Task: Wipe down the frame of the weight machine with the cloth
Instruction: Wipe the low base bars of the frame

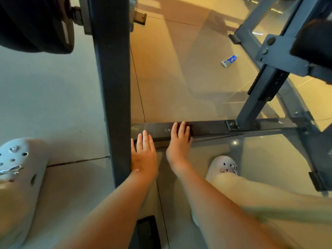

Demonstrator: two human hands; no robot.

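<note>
The weight machine's dark base bar (206,125) lies on the floor (170,78), long axis running left to right. The right hand (177,142), grip spread flat, presses a dark cloth (190,129) onto the bar's top. The left hand (143,155), fingers straight, touches the bar's near edge beside the upright post (113,87).

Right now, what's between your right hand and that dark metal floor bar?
A dark brown cloth, under the right hand, on the dark metal floor bar. Head view.

right hand (179,141) pressing cloth (190,129), frame (209,125) beneath
</note>
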